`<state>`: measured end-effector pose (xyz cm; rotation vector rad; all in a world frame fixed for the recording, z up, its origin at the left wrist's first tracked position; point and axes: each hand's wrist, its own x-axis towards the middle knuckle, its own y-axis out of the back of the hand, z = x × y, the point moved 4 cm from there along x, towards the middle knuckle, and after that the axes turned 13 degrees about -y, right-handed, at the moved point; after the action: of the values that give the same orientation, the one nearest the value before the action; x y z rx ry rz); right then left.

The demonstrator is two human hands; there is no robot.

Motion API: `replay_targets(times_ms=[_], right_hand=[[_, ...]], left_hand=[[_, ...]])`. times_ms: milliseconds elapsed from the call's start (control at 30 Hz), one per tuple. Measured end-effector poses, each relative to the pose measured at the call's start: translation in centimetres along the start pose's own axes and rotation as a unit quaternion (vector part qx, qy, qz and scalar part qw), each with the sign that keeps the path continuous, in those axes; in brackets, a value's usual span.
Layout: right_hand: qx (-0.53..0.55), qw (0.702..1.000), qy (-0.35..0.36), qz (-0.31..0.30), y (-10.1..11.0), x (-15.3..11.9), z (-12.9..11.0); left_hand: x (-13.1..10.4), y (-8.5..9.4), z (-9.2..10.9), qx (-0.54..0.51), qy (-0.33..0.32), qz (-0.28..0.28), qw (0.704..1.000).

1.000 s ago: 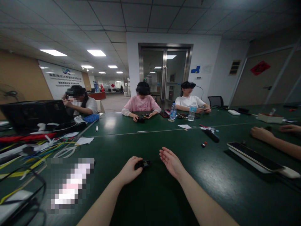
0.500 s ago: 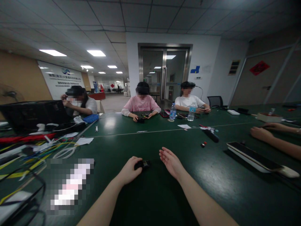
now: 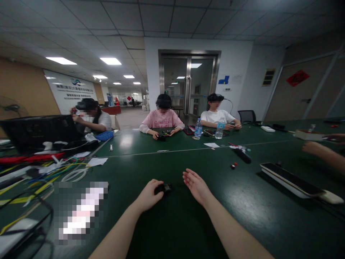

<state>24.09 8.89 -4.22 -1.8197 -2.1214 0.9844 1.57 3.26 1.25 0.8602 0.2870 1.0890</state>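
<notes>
Near the middle of the green table (image 3: 172, 158), my left hand (image 3: 150, 195) has its fingers and thumb around the left end of a small black object (image 3: 167, 187) resting on the tabletop. The object's details are too dark to make out. To the right of it, my right hand (image 3: 196, 186) is held palm inward with fingers stretched out, touching nothing. A gap separates its fingertips from the black object.
Cables (image 3: 75, 175) and an open black case (image 3: 40, 131) lie left. A phone on a white block (image 3: 292, 178) sits right, near another person's hand (image 3: 312, 148). Two bottles (image 3: 198, 127) stand farther back. Three people sit across the table.
Both of my hands and the black object look unmoved. At the right edge, the other person's hands have shifted away to the right.
</notes>
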Motion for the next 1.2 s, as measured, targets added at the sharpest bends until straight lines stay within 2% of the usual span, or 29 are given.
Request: replay_targets(times_ms=[233, 767, 1200], right_hand=[[0.011, 1.0, 0.004, 0.0, 0.06, 0.4, 0.12], [-0.001, 1.0, 0.006, -0.002, 0.32, 0.7, 0.29], [0.002, 1.0, 0.005, -0.006, -0.11, 0.37, 0.14]], left_hand=[[0.15, -0.22, -0.3, 0.015, -0.026, 0.003, 1.0], [-0.03, 0.05, 0.26, 0.006, -0.003, 0.008, 1.0], [0.09, -0.22, -0.26, 0.017, -0.021, 0.017, 0.999]])
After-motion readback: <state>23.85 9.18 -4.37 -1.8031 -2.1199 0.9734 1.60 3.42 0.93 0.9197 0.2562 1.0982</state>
